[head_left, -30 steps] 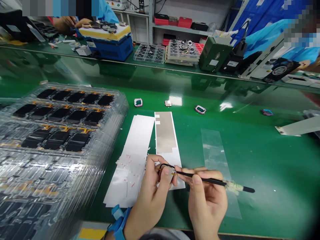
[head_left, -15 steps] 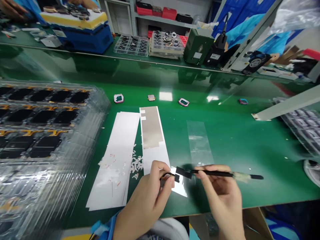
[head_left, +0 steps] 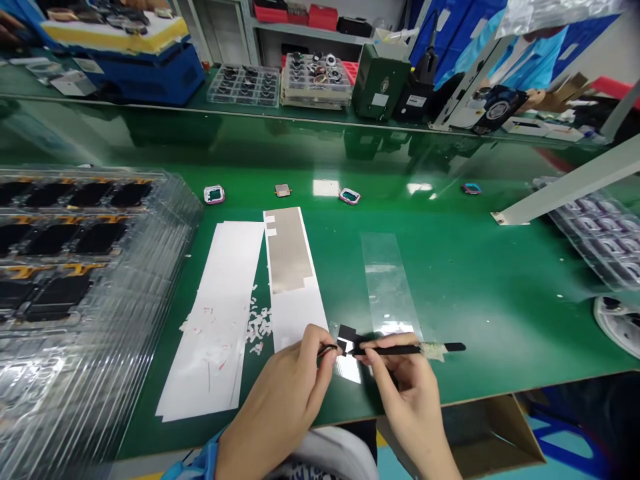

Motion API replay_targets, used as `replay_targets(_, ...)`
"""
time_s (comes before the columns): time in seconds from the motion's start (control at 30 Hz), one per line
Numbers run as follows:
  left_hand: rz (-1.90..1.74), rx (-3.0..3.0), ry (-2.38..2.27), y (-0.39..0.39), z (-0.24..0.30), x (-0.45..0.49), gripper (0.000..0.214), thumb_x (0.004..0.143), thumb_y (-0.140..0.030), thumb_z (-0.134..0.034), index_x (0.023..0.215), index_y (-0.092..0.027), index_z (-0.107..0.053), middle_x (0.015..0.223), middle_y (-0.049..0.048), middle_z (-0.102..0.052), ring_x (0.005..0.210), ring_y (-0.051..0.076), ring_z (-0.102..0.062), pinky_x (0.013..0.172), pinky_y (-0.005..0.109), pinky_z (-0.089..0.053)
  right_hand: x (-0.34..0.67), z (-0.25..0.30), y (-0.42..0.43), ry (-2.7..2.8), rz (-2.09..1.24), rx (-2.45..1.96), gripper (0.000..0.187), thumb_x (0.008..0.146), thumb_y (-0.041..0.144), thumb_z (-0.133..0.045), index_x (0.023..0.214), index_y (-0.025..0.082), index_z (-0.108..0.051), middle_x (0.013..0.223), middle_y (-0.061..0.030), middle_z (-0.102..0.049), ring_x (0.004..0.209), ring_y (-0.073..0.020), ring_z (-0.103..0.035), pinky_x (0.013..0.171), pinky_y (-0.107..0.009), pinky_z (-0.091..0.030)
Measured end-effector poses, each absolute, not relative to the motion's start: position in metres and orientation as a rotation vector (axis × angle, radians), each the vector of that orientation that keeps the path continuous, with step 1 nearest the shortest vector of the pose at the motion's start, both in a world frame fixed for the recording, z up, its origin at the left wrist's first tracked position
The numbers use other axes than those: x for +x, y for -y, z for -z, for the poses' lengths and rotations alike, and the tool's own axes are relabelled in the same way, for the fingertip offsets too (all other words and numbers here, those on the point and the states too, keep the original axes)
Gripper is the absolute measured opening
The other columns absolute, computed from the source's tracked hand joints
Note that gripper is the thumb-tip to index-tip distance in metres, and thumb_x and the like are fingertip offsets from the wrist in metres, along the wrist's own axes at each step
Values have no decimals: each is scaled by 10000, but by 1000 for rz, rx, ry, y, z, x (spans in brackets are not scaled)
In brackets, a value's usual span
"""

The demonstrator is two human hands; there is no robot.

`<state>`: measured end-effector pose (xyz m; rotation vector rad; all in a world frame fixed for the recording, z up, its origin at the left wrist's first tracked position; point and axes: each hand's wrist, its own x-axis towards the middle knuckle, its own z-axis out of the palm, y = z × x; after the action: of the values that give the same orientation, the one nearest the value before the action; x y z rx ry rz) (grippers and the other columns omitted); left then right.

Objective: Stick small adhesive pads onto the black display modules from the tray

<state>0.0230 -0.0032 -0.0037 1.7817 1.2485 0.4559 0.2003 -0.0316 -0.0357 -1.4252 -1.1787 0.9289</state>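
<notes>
My left hand (head_left: 293,390) pinches a small dark curved piece, mostly hidden by the thumb and forefinger. Close to those fingertips is a flat black part (head_left: 346,332) with a bright white patch beside it. My right hand (head_left: 407,387) is closed round slim black tweezers (head_left: 395,350), their rear wrapped in pale tape. The front of the tweezers meets the black part; whether they grip it I cannot tell. Under the hands lies a shiny clear and white sheet (head_left: 349,369). Beyond my right hand is a strip of clear film (head_left: 387,280).
White paper sheets (head_left: 220,287) and a grey-backed strip (head_left: 289,250) lie left of centre, with white scraps (head_left: 259,323) between. Stacked clear trays (head_left: 165,207) of black screens fill the left. Small watch-like frames (head_left: 349,196) sit farther back. A slanted post (head_left: 565,183) stands right.
The tweezers and my right hand have moved left, closer to my left fingertips. The black part sits nearer my left hand. The whole view has shifted slightly.
</notes>
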Motion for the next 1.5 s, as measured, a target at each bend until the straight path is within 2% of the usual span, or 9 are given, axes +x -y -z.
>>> replay_targets(0.33,-426,1891,-1254,4,4,23,103,1034,-262,-282,1031,-246,-384,938,63,-699,800,268,-698,624,345,-465,200,35,33,1168,-909,-1467,84,865,252,-674,878,172,-654,900,-64,-659,706,-175,-724,683,-302,-627)
replay_targets(0.6,-429,1942,-1264,5,2,23,115,1026,-236,-299,990,-240,-408,883,62,-700,722,254,-687,561,313,-414,198,37,35,1074,-942,-1441,99,877,242,-665,920,189,-594,916,-33,-638,697,-148,-727,692,-277,-624)
replay_targets(0.73,-527,1783,-1271,3,2,22,121,1010,-259,-363,1011,-230,-480,888,54,-701,680,212,-654,577,298,-415,203,32,34,991,-903,-1365,97,886,196,-653,931,208,-567,902,-26,-660,695,-144,-734,690,-271,-628)
replay_targets(0.87,-652,1505,-1298,-3,0,19,139,956,-319,-515,906,-227,-606,793,19,-701,621,170,-608,521,252,-388,195,9,30,963,-815,-1186,116,891,143,-628,912,232,-559,825,-21,-685,748,-184,-746,680,-312,-648)
replay_targets(1.0,-793,1361,-1251,-7,-2,16,116,885,-279,-632,907,-235,-737,831,22,-744,740,187,-660,645,257,-489,169,-15,27,940,-817,-968,133,913,132,-593,934,257,-555,794,-5,-690,754,-188,-737,747,-404,-653)
replay_targets(1.1,-865,1347,-1200,-5,-4,14,211,923,-274,-584,1056,-261,-747,871,25,-763,772,187,-676,751,288,-525,154,-18,22,1016,-822,-878,186,919,85,-559,980,260,-544,852,-19,-700,815,-206,-743,754,-413,-654)
replay_targets(1.2,-901,1423,-1202,-3,-3,13,298,937,-227,-545,1180,-296,-704,936,23,-763,765,178,-662,755,295,-531,148,-13,13,1166,-817,-817,266,907,18,-521,1012,263,-537,909,-23,-704,904,-205,-737,774,-392,-652)
replay_targets(1.33,-937,1529,-1259,-6,0,13,322,902,-164,-565,1170,-274,-705,871,20,-738,766,190,-649,698,282,-517,145,-9,5,1165,-845,-835,269,917,10,-492,1007,261,-522,920,-18,-705,949,-191,-730,819,-385,-641)
replay_targets(1.5,-989,1618,-1284,-9,2,12,277,946,-172,-513,1139,-238,-700,817,17,-684,750,178,-638,678,262,-494,142,-8,5,1132,-869,-857,232,936,42,-491,1004,262,-522,920,-18,-693,943,-194,-731,814,-397,-642)
